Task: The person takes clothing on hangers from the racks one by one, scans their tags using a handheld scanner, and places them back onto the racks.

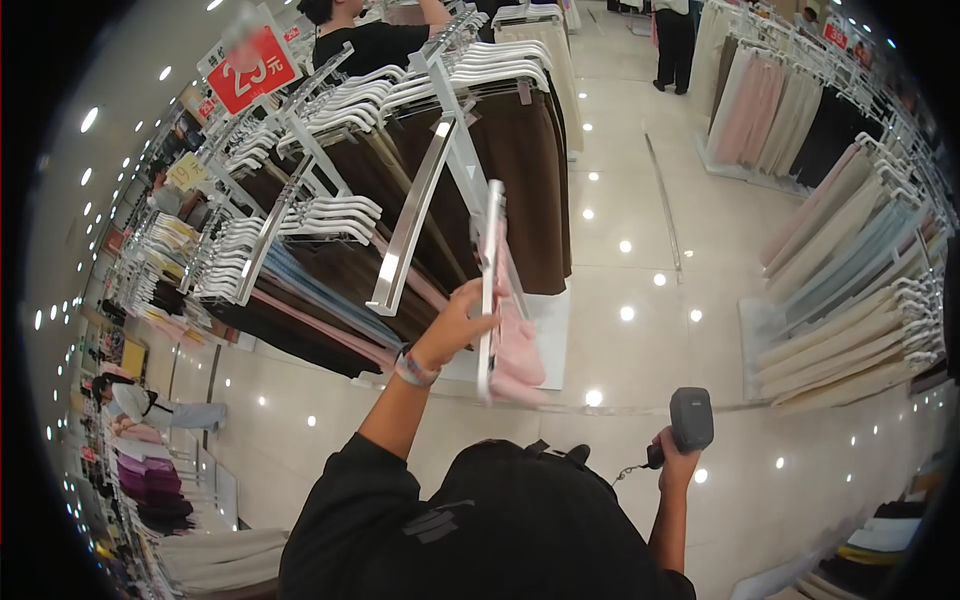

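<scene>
My left hand [455, 328], with a band on its wrist, is closed around a long white bar [488, 290]. The bar stands nearly upright in the view, beside the front of a clothes rack. Pink cloth [518, 350] hangs close to the bar on its right side; how they join is blurred. Away to the right, my right hand [678, 462] grips a dark grey handheld device [691, 420], with a wide head and a short coiled cord [630, 469]. Its exact kind does not show.
Dark brown trousers [520, 190] hang on white hangers [500, 65] on the rack ahead. A shiny metal rack arm [412, 220] juts toward me. A red price sign [250, 70] stands at upper left. More garment racks [840, 280] line the right. Several people are nearby.
</scene>
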Available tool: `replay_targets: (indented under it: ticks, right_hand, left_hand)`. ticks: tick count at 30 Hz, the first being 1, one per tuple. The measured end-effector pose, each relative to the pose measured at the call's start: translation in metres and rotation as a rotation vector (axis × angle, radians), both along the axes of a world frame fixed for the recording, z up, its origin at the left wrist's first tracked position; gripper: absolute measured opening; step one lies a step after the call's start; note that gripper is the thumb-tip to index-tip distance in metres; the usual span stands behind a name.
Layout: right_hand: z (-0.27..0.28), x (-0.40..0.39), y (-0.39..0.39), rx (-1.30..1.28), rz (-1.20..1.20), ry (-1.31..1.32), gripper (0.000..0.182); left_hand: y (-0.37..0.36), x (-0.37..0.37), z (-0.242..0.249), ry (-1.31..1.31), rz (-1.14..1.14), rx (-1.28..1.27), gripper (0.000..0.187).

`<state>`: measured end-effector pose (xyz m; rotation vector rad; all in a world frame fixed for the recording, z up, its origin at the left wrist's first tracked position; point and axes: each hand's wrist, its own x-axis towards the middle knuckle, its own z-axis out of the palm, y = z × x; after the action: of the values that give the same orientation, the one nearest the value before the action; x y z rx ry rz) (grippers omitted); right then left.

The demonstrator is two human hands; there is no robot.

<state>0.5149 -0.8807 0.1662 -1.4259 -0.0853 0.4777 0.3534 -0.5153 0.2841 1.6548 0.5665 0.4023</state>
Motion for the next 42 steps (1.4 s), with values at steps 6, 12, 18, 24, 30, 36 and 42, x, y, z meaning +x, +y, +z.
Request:
replay_targets:
  ticks: [6,12,18,24,30,36,42]
  right_hand:
    - [0.031,-0.034,0.010,-0.111,0.163,-0.233,0.004]
    - [0.073,-0.102,0.039,-0.087,0.228,-0.212,0.009]
    - [0.104,-0.180,0.034,-0.096,0.312,-0.366,0.007]
    - [0.117,-0.251,0.017,-0.259,0.279,-0.212,0.008]
    - [0.119,-0.268,0.025,0.044,0.583,-0.297,0.030]
    - [0.139,-0.241,0.077,0.246,0.454,-0.245,0.034]
    - [0.144,-0.225,0.031,0.330,0.379,-0.309,0.030]
  left_hand:
    - [-0.016,-0.044,0.026,-0.180,-0.247,-0.291,0.073]
    - [-0.025,-0.086,0.049,-0.652,-0.408,-0.754,0.089]
    - [-0.032,-0.123,0.033,-0.634,-0.569,-0.918,0.097]
    - [-0.049,-0.147,-0.016,-0.687,-0.629,-1.280,0.082]
    - [-0.052,-0.157,-0.010,-0.671,-0.535,-1.321,0.079]
    - [-0.052,-0.142,0.026,-0.511,-0.674,-0.842,0.077]
    - [-0.104,-0.145,0.021,-0.516,-0.748,-1.103,0.078]
